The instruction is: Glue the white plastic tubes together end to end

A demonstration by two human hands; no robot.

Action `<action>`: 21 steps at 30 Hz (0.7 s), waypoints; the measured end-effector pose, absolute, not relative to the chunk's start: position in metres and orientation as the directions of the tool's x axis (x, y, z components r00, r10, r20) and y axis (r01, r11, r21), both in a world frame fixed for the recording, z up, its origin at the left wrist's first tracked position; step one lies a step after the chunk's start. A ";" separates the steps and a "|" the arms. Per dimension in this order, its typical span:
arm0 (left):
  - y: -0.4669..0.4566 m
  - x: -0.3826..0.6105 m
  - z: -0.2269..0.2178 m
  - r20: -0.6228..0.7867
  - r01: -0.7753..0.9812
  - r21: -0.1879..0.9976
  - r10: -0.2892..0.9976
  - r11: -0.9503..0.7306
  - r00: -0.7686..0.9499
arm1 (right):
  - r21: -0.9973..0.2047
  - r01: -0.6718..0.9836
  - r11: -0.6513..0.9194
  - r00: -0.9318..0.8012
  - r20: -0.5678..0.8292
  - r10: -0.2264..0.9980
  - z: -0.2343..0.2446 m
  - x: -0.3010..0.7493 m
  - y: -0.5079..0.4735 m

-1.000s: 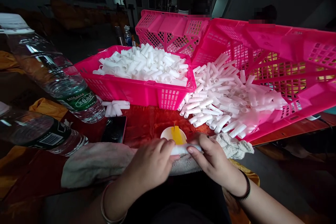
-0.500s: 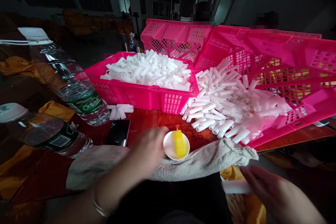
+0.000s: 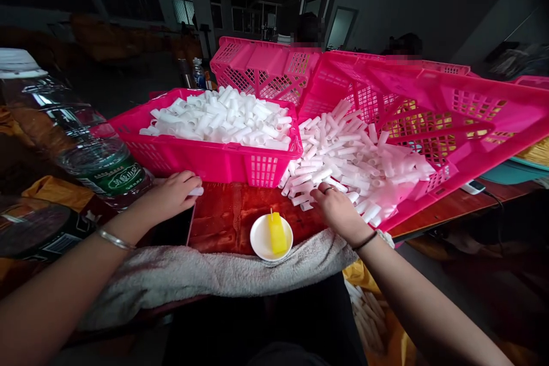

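Observation:
My left hand [image 3: 176, 197] rests in front of the pink basket, its fingers curled over a short white plastic tube [image 3: 197, 191] whose end sticks out past the fingertips. At the near edge of a heap of such white tubes [image 3: 338, 151], my right hand [image 3: 337, 209] has its fingers drawn together and pointing down. Its fingertips touch the heap, but what lies between them is hidden. Between the hands stands a small white dish [image 3: 259, 237] with a yellow block [image 3: 278, 234] in it.
An upright pink basket [image 3: 206, 163] is full of white tubes. A tipped pink basket [image 3: 433, 83] stands behind the heap. Water bottles [image 3: 120, 174] are at left, partly over a dark phone [image 3: 174, 231]. A grey towel [image 3: 193, 274] lines the table's front edge.
My left hand has moved left from beside the dish to the small group of tubes. My right hand rose from below the table edge, where it had a white tube, to the heap.

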State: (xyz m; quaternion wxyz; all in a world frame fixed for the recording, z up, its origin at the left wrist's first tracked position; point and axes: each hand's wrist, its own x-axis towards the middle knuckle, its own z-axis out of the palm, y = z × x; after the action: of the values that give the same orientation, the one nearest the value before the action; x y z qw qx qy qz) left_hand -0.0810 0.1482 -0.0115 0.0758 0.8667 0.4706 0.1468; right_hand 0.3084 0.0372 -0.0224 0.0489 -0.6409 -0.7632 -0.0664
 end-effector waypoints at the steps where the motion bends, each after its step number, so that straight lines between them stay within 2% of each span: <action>1: 0.137 -0.076 -0.014 0.216 0.759 0.353 0.837 -0.547 0.503 | -0.015 0.982 0.190 -0.182 0.215 0.959 -0.022 0.309 0.031; 4: 0.094 -0.055 -0.027 0.221 0.576 0.671 0.867 -0.467 0.446 | -0.333 0.884 0.327 -0.202 0.360 0.911 -0.027 0.305 0.004; 5: 0.079 -0.047 -0.032 0.189 0.523 0.727 0.862 -0.444 0.469 | -0.434 0.817 0.380 -0.225 0.367 0.903 -0.031 0.301 -0.005; 7: 0.053 -0.033 -0.042 0.133 0.518 0.718 0.823 -0.464 0.553 | -0.546 0.723 0.422 -0.280 0.327 0.903 -0.043 0.291 -0.017; 10: 0.029 -0.021 -0.052 0.018 0.671 0.525 0.795 -0.524 0.606 | -0.590 0.716 0.374 -0.266 0.264 0.927 -0.063 0.281 -0.026; 13: 0.020 -0.015 -0.056 0.052 0.777 0.378 0.849 -0.503 0.525 | -0.635 0.697 0.333 -0.231 0.240 0.943 -0.072 0.280 -0.029; 16: 0.018 -0.008 -0.057 0.160 0.746 0.438 0.860 -0.502 0.485 | -0.662 0.658 0.358 -0.246 0.261 0.934 -0.066 0.283 -0.024; 21: 0.017 0.014 -0.060 0.337 0.598 0.598 0.844 -0.534 0.417 | -0.551 0.681 0.482 -0.384 0.291 0.876 -0.050 0.283 -0.005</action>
State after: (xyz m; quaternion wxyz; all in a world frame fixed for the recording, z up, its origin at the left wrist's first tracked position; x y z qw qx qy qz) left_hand 0.0140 0.0173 -0.0600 0.1973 0.8183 0.4407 0.3119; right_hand 0.2831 -0.0052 -0.0500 0.2809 -0.4786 -0.8136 0.1735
